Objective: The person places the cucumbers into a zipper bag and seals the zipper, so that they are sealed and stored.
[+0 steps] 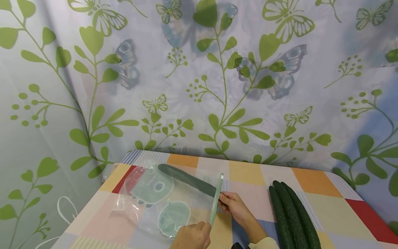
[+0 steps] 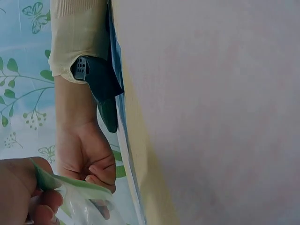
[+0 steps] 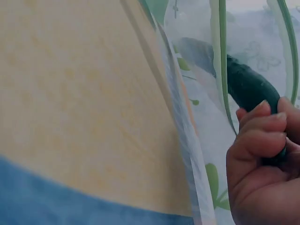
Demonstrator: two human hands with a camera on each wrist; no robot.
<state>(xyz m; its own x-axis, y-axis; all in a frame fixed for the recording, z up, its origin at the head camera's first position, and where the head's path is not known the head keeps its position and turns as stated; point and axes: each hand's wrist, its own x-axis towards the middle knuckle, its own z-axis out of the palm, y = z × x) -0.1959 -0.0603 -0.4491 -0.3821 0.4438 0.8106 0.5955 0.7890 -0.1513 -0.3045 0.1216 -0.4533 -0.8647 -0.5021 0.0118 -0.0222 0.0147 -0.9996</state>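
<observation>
A clear zip bag [image 1: 143,214] with pale green cartoon prints and a green top strip lies on the table, its mouth toward the right. My left hand [image 1: 193,236] pinches the near end of that green strip; the left wrist view shows the thumb and fingers [image 2: 44,213] on the edge. A long dark cucumber [image 1: 189,180] lies mostly inside the bag, slanting to the far left. Its near end is gripped by my right hand [image 1: 234,207] at the bag's mouth. In the right wrist view, curled fingers [image 3: 260,133] wrap the cucumber, and the bag's edges stand apart around it.
Several dark green cucumbers [image 1: 292,214] lie side by side at the right of the table. A patchwork-patterned cloth [image 1: 342,214] covers the table. Behind hangs a curtain [image 1: 174,76] with leaves and butterflies. A white cable [image 1: 63,211] hangs at the left.
</observation>
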